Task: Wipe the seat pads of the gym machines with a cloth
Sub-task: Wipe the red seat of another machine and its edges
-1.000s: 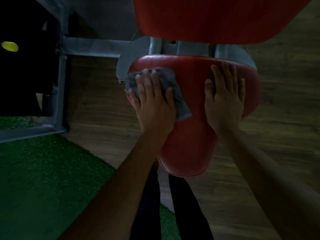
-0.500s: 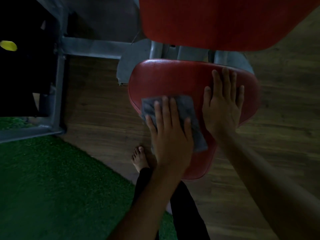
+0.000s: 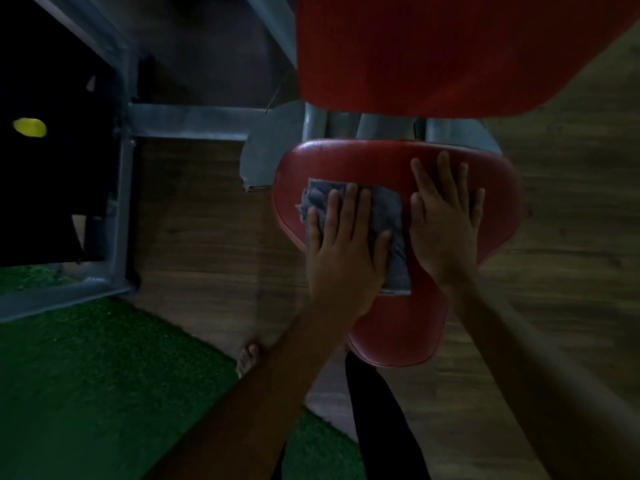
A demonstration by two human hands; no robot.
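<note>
Seat pad (image 3: 349,161), red, glossy, wide at the far edge and narrowing toward the near tip; sits right of centre, mounted on a grey metal frame (image 3: 190,123). Low light throughout.

Cloth (image 3: 388,209), grey, folded roughly square, lies flat on the left-middle part of the seat pad. Its far-left corner is rumpled; its near-right edge shows past the hand.

Left hand (image 3: 343,258) is palm-down on the cloth, pressing it onto the pad. Fingers (image 3: 351,206) straight, slightly spread, pointing away; thumb out to the right on the cloth. No pinch or curl visible.

Right hand (image 3: 443,230) is flat on the bare pad just right of the cloth, fingers extended and a little apart, tips near the far edge. Holds nothing. Thumb lies close beside the cloth's right edge; contact cannot be told.

Back pad (image 3: 415,46), same red, fills the upper right, beyond and above the seat.

Wood floor (image 3: 207,220) lies under the machine. Green turf (image 3: 86,375) covers the near left. A bare foot (image 3: 246,358) stands at the turf's edge, partly hidden by the left forearm. A dark trouser leg (image 3: 377,427) shows below the seat's near tip. A small yellow spot (image 3: 29,127) sits far left in a black area; what it is cannot be told.
</note>
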